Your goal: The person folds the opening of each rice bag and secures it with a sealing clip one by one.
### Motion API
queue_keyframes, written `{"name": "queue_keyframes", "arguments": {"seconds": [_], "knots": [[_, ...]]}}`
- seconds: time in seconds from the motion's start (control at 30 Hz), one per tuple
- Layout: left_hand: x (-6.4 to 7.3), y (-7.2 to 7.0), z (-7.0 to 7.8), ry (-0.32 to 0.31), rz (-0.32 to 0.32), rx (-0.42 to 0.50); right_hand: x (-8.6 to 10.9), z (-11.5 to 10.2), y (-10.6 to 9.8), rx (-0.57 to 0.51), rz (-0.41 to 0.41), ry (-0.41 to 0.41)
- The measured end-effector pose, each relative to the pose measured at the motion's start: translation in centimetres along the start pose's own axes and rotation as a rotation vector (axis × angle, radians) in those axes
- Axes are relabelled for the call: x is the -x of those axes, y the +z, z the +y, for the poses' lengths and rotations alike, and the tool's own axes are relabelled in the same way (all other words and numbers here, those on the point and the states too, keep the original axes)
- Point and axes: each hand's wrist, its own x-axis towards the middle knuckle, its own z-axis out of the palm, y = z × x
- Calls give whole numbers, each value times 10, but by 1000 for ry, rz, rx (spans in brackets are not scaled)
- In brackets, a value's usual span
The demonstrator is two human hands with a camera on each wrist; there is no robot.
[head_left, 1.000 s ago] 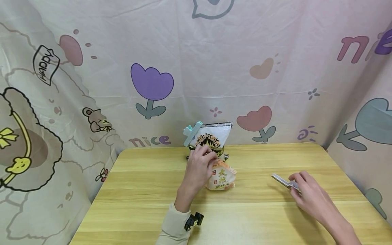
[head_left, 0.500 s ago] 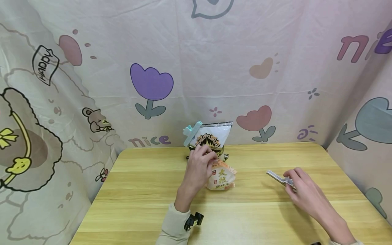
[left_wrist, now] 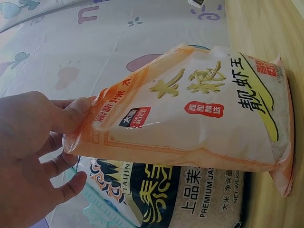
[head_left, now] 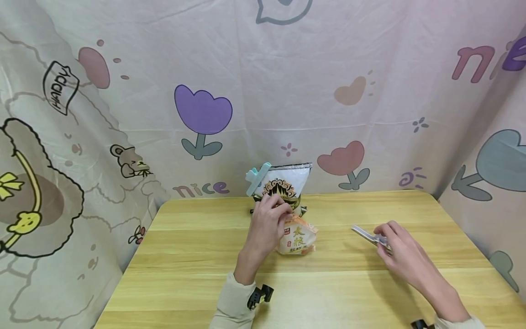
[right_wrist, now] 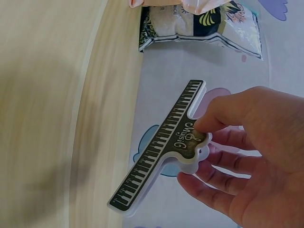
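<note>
My left hand (head_left: 267, 226) pinches the top corner of an orange-and-white bag of rice (left_wrist: 190, 109), which stands upright on the table. Behind it stands a second rice bag, white and black (head_left: 287, 180), with a turquoise bag clip (head_left: 259, 178) on its upper left corner. Off to the right, above the table, my right hand (right_wrist: 251, 147) holds a bag clip with a black-and-white piano-key pattern (right_wrist: 156, 147). Thumb and fingers pinch this clip by its handle, and its long bar points toward the bags.
The wooden table (head_left: 185, 274) meets a printed cloth backdrop (head_left: 271, 91) just behind the bags. A black wrist camera (head_left: 260, 297) sits on my left sleeve. Another black device (head_left: 421, 324) shows by the right sleeve.
My right hand has moved left and slightly away from me with the piano-key clip, nearing the bags. The left hand and both bags have stayed in place.
</note>
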Motion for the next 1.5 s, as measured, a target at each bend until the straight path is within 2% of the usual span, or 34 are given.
{"name": "queue_keyframes", "arguments": {"seconds": [0.43, 1.2, 1.5], "knots": [[-1, -1, -2, -7, -9, -9, -11, -4, 0, -19, -16, -14], [-3, 0, 0, 0, -16, 1, -28, -16, 5, -138, -35, -74], [-1, -2, 1, -31, -42, 5, -34, -21, 8, -171, -37, -101]]}}
